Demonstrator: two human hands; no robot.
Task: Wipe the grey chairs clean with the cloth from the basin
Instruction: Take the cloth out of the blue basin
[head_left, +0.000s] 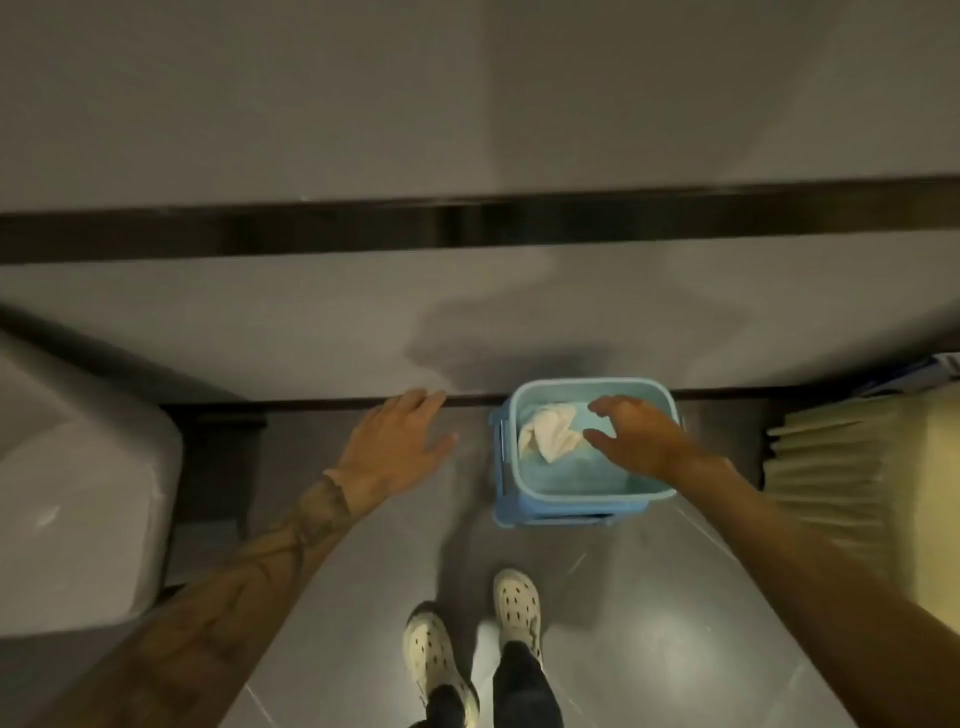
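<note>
The crumpled cloth (550, 435), judged soft, light and probably wet, is shown in the blue basin (571, 500) at right, best gathered at its raised folds by the right hand (631, 434) held spread above it, the left hand (400, 441) likewise empty and relaxed.

I read the basin (582, 501) as smooth, matt blue plastic, and the cloth (550, 436) in it as soft, crumpled white fabric. The floor (675, 649) tiles are glossy grey and reflect light. The grey chair (67, 493) looks smooth-upholstered, and the clogs (517, 603) look like moulded, perforated cream plastic.
</note>
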